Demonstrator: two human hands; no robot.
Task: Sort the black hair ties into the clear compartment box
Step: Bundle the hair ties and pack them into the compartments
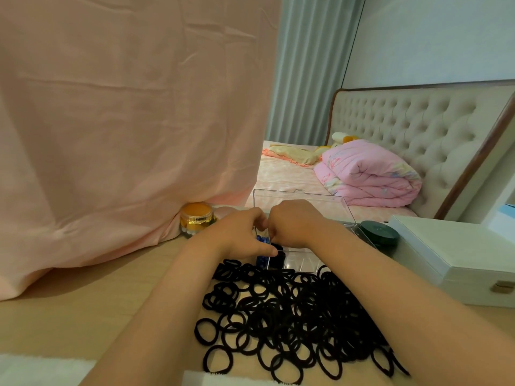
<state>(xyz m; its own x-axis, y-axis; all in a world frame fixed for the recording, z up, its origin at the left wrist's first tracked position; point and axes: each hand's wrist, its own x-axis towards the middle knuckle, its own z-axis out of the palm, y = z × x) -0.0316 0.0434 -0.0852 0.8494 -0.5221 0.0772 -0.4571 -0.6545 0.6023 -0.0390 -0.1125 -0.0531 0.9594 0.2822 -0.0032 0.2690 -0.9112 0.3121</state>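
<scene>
Left hand (242,232), right hand (295,222) curled, touching.

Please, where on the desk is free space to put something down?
Bare wood lies left of the hair tie pile, between it and the pink cloth. Crowded: the clear box under both hands, dark round tin and white case to the right.

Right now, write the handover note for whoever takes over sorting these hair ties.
Left hand and right hand: both curled together over the clear compartment box; what they pinch is hidden.
Box: lid open, at the far edge of the table. One compartment holds blue pieces, the next some black ties; the near compartments look empty.
Left: the big pile of black hair ties in front of the box, nearly all unsorted.
</scene>
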